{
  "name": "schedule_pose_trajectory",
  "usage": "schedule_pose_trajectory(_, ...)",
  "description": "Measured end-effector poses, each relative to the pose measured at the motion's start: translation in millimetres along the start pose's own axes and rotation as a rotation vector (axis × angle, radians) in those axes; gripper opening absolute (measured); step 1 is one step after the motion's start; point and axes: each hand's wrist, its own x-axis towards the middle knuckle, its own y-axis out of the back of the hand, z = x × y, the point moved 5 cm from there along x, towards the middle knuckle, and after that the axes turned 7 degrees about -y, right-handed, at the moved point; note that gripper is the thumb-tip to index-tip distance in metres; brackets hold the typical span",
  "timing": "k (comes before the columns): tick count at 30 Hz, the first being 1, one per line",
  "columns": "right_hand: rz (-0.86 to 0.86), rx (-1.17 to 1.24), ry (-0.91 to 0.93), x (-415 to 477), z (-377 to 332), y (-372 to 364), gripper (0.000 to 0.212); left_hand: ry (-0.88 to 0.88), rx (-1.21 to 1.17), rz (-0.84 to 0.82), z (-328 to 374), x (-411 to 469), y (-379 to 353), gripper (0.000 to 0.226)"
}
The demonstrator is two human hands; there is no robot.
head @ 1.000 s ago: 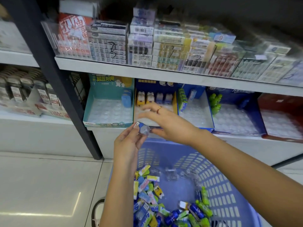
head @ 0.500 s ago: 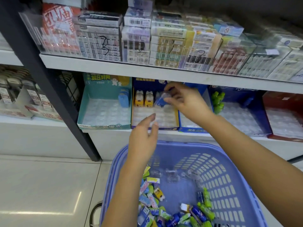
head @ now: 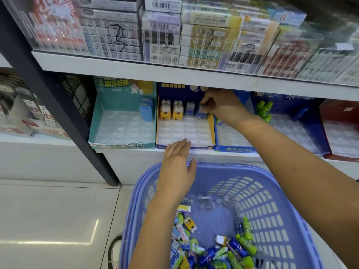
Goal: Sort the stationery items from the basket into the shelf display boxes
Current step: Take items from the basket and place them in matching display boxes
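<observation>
1. Right hand (head: 223, 107), fingers pinching a small blue item (head: 201, 113) at the back right corner of the yellow-rimmed display box (head: 211, 133)
2. Left hand (head: 177, 167), fingers straight and together, holding nothing, over the box's front edge
3. Basket (head: 252, 169), remaining items (head: 213, 251) heaped toward its near edge; they look light, stiff and slick-wrapped, best pinched across the narrow sides
</observation>
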Motion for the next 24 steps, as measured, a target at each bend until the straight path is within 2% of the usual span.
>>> schedule_pose_trajectory(6, -0.071, -0.114, -0.015, 6.3, -8.6, -1.7, 0.025, -0.007, -0.003, -0.013, -1.7, 0.8, -2.5, 0.052)
schedule_pose_trajectory(10, -0.098, -0.161, -0.088, 5.7, -13.5, 2.7, 0.025, -0.017, -0.014, -0.048, -0.2, 2.0, 0.5, 0.052)
schedule_pose_trajectory(12, -0.11, -0.227, -0.092, -4.2, -19.1, 3.3, 0.032, -0.018, -0.068, -0.034, 2.1, -3.4, 4.7, 0.048)
schedule_pose_trajectory(14, -0.027, -0.283, -0.001, -30.7, -23.7, 3.9, 0.035, -0.043, -0.144, 0.064, 5.6, -13.1, 9.7, 0.042)
schedule_pose_trajectory(16, 0.026, -0.171, 0.096, -75.1, -18.1, -5.7, 0.023, -0.044, -0.183, 0.106, 7.8, -23.4, 4.6, 0.035)
schedule_pose_trajectory(17, -0.023, -0.119, 0.103, -98.8, -7.2, -18.5, 0.018, -0.023, -0.196, 0.066, 7.5, -27.7, -5.0, 0.033)
schedule_pose_trajectory(19, -0.254, -0.142, 0.009, -141.1, 28.6, -59.8, 0.018, 0.074, -0.195, -0.139, 0.3, -34.8, -38.1, 0.031)
schedule_pose_trajectory(22, -0.708, -0.312, -0.192, -200.0, 95.5, -132.6, 0.049, 0.205, -0.113, -0.589, -12.0, -62.5, -104.2, 0.028)
schedule_pose_trajectory(24, -0.905, -0.333, -0.26, -230.3, 128.5, -169.3, 0.069, 0.195, -0.083, -0.814, -13.6, -91.4, -143.3, 0.012)
